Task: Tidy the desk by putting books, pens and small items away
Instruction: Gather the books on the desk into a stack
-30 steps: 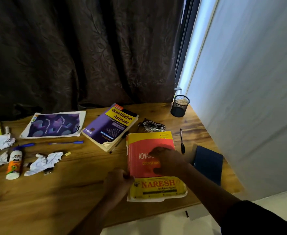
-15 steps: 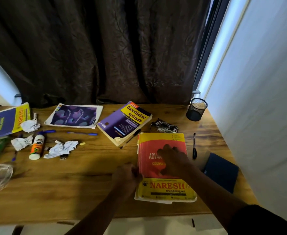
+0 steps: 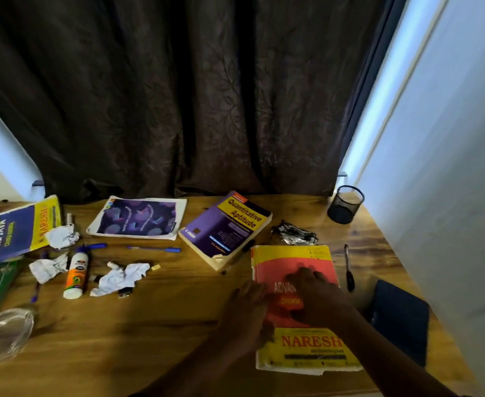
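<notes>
Both hands are down on the red and yellow book, which lies flat near the front edge of the desk, at about five o'clock from the middle of it. The right hand rests palm-down on the red cover, its fingers laid out fairly straight toward twelve o'clock; blur keeps me from telling how far they are spread. The left hand sits at the book's nine o'clock edge, touching the spine side, but whether its fingers curl round that edge I cannot tell.

At three o'clock of the book lies a black pen, and beyond it, toward four o'clock, a dark blue notebook. A crumpled foil wrapper sits just at the book's twelve o'clock edge. The purple Quantitative Aptitude book lies at eleven o'clock, close by. A black mesh pen cup stands upright in the far right corner. Over at nine o'clock are a glue bottle, crumpled paper, a blue pen and the Core Java book.
</notes>
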